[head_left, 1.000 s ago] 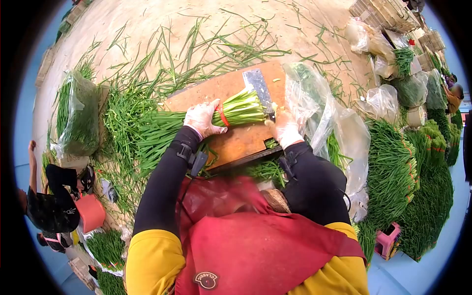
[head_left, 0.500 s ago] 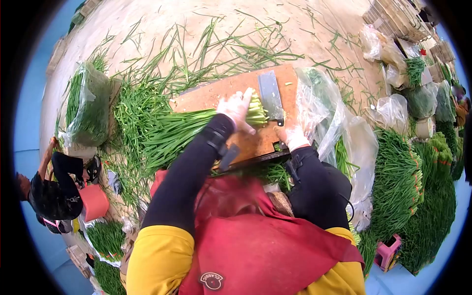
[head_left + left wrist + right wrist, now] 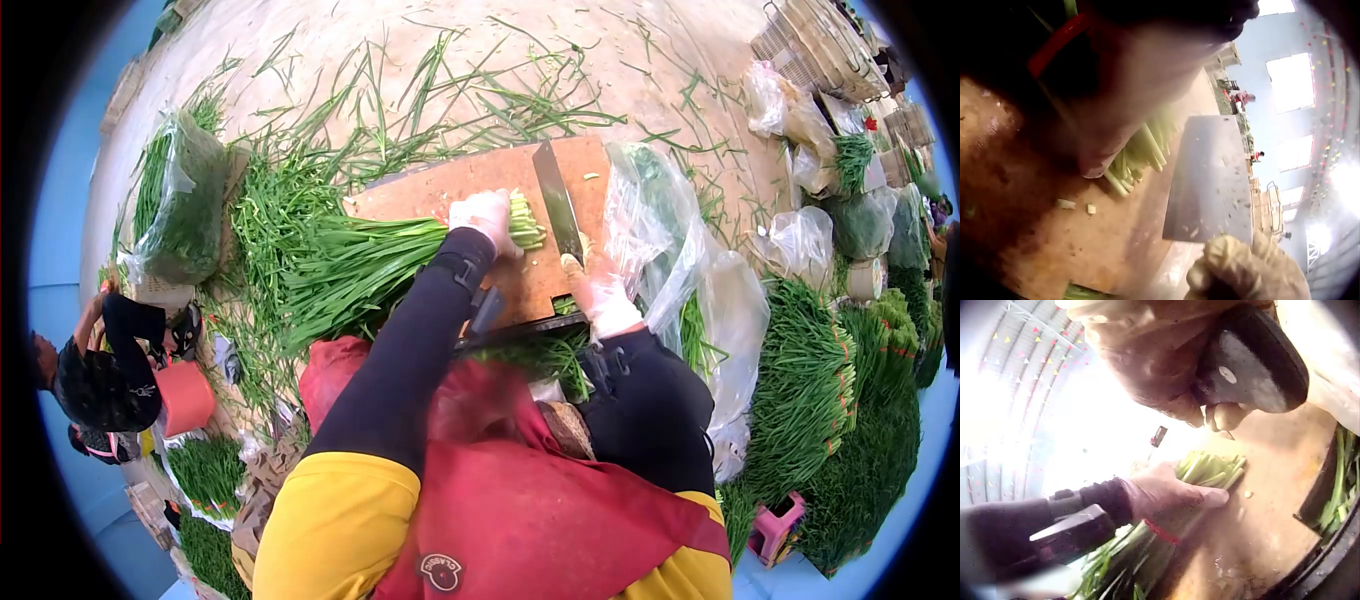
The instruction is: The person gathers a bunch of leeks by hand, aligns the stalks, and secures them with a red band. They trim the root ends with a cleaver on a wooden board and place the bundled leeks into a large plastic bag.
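Note:
My gloved left hand (image 3: 484, 220) grips a bundle of green stalks (image 3: 385, 262) near its pale cut ends (image 3: 524, 222), on an orange-brown board (image 3: 400, 199). In the right wrist view a red band (image 3: 1161, 532) circles the bundle behind the left hand (image 3: 1169, 490). My gloved right hand (image 3: 603, 300) holds a cleaver; its dark handle (image 3: 1254, 369) shows inside the right hand (image 3: 1141, 356). The broad blade (image 3: 1210, 181) stands apart from the stalk ends, to their right, tilted up from the board in the head view.
Loose green stalks (image 3: 275, 215) lie left of the board and over the floor beyond. Clear plastic (image 3: 735, 300) lies at its right. Tied bundles (image 3: 800, 375) are stacked farther right, near a pink stool (image 3: 775, 530). A person (image 3: 100, 370) is at the left.
My left hand has moved right along the bundle, closer to the pale ends. The cleaver blade, flat on the board half a second ago, has turned more edge-on, with my right hand around its handle.

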`<state>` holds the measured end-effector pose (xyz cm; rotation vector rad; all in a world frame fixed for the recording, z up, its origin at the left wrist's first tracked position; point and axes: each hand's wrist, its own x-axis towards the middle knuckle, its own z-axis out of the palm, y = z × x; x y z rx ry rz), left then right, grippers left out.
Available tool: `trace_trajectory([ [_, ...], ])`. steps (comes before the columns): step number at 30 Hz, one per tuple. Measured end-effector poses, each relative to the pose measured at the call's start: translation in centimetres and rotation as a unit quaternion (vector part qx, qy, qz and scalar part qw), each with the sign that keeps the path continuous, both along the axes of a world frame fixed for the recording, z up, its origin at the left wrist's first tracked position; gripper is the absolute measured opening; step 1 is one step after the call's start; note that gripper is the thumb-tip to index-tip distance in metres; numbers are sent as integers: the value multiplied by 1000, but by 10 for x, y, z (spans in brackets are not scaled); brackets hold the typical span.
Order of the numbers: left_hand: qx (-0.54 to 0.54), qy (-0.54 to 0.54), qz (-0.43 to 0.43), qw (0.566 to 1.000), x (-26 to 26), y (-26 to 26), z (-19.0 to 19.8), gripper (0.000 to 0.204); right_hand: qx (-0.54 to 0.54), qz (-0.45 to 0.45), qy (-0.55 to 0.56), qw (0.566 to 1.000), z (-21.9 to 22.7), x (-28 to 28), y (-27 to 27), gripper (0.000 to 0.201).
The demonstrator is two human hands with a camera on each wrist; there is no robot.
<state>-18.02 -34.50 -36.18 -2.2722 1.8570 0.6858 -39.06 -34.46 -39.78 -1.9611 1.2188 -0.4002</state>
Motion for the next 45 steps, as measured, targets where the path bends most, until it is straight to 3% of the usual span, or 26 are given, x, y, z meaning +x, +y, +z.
trace_trajectory([
  [6, 59, 34, 40, 997, 7, -12, 3, 65, -18, 36, 33, 999, 47, -9, 32, 41],
  [10, 55, 42, 39, 997, 6, -11, 6, 62, -44, 69, 34, 996, 47, -8, 43, 40],
  [13, 49, 40, 46, 997, 5, -10, 5, 60, -29, 57, 97, 993, 46, -3, 48, 39],
  [14, 48, 41, 46, 997, 6, -9, 3, 60, -71, 52, 54, 995, 39, -3, 52, 39],
  [17, 26, 42, 50, 998, 7, -9, -3, 57, -114, 57, 59, 990, 32, -6, 57, 39],
  [24, 38, 39, 49, 997, 6, -8, 4, 56, -109, 62, 33, 992, 27, -7, 54, 38],
  [27, 42, 39, 50, 997, 5, -8, 7, 57, -112, 68, 76, 989, 26, -7, 54, 38],
  [30, 51, 33, 48, 997, 3, -7, 10, 59, -177, 76, 73, 979, 17, -5, 51, 37],
  [32, 55, 29, 47, 997, 2, -8, 11, 60, -120, 63, 74, 988, 17, 0, 50, 31],
  [39, 56, 13, 45, 997, -1, -8, 7, 65, -95, 78, 80, 989, 16, 18, 35, 29],
  [41, 66, 14, 42, 997, -1, -9, 8, 66, 18, 55, 121, 991, 15, 24, 26, 28],
  [42, 71, 15, 42, 996, -1, -9, 9, 66, -25, 87, 99, 991, 20, 26, 24, 27],
  [45, 77, 12, 45, 996, -2, -11, 7, 66, 24, 57, 121, 991, 4, 40, 14, 27],
])
